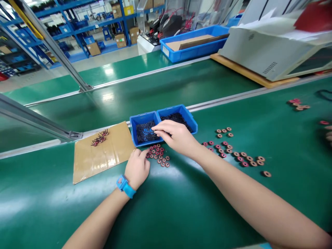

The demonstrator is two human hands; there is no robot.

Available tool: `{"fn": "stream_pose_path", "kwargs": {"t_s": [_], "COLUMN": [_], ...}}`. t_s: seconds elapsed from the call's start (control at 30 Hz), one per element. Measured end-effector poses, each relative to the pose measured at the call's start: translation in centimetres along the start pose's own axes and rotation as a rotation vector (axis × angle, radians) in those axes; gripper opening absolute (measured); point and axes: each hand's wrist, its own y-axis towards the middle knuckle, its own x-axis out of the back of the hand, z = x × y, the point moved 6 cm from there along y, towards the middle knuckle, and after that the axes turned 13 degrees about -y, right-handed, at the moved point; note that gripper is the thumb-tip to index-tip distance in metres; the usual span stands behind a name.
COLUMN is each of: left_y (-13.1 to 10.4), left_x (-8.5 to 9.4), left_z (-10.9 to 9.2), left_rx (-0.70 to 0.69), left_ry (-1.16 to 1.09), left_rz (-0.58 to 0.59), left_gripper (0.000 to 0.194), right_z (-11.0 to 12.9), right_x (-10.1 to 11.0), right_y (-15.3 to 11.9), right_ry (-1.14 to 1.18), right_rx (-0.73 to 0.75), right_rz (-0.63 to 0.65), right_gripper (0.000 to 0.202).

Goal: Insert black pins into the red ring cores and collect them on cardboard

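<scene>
My left hand (137, 167), with a blue band at the wrist, reaches to the edge of a pile of small red and copper toothed rings (158, 154). Its index finger is stretched out and touches the nearest rings; the fingers are apart. Over the left blue bin (132, 133), my right hand (177, 135) is closed in a pinch of thumb and fingers. Anything in that pinch is too small to make out. Thin dark pins (141, 133) fill this bin, with its blue bottom showing. Against it stands the right blue bin (193, 121), holding more dark pieces.
A brown cardboard sheet (114, 152) lies at left, bearing several rings with dark pins (100, 137). More loose rings (243, 159) are scattered right of my forearm. Behind are metal rails, a large blue tray (171, 53) and a grey machine (249, 52). Another person's hand (329, 135) shows at the right edge.
</scene>
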Motion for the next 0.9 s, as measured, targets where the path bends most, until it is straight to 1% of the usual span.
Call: {"fn": "stream_pose_path", "kwargs": {"t_s": [0.1,0.2,0.27,0.33,0.4,0.47,0.53,0.6,0.67,0.73,0.8,0.9], "left_y": [-0.9,-1.8,-2.2,-2.2,-2.0,-1.6,-1.4,-1.4,-1.5,-1.8,-2.0,-2.1], "left_x": [-0.1,0.3,0.5,0.6,0.4,0.2,0.2,0.3,0.3,-0.2,-0.8,-1.2], "left_z": [-0.3,0.1,0.3,0.5,0.6,0.8,0.9,1.0,1.3,1.5,1.5,1.3], "left_rx": [-0.018,0.026,0.045,0.049,0.048,0.045,0.049,0.086,0.176,0.307,0.418,0.492], "left_ry": [-0.136,-0.279,-0.336,-0.358,-0.36,-0.355,-0.372,-0.472,-0.703,-1.008,-1.267,-1.49], "left_rz": [0.026,0.017,0.017,0.012,0.002,-0.001,-0.017,-0.055,-0.083,-0.059,-0.017,-0.005], "left_gripper": [0.04,0.04,0.035,0.03,0.026,0.022,0.018,0.016,0.016,0.02,0.024,0.025], "right_z": [0.1,0.2,0.1,-0.3,-0.9,-1.4,-1.5,-1.4,-1.0,-0.5,0.1,0.8], "right_x": [1.0,1.9,2.0,1.7,0.8,-0.4,-1.4,-1.9,-1.8,-1.4,-0.9,-0.6], "right_y": [-1.3,-2.7,-3.7,-5.0,-6.3,-7.5,-8.1,-8.2,-8.0,-7.5,-7.2,-7.1], "right_ry": [0.036,0.082,0.143,0.238,0.351,0.444,0.492,0.502,0.464,0.38,0.297,0.239], "right_rx": [-0.087,-0.19,-0.263,-0.352,-0.453,-0.545,-0.599,-0.608,-0.571,-0.505,-0.432,-0.359], "right_rz": [-0.052,-0.078,-0.087,-0.097,-0.101,-0.076,-0.026,0.009,0.004,-0.03,-0.066,-0.09], "right_gripper": [0.018,0.017,0.015,0.013,0.01,0.011,0.012,0.012,0.011,0.01,0.012,0.015]}}
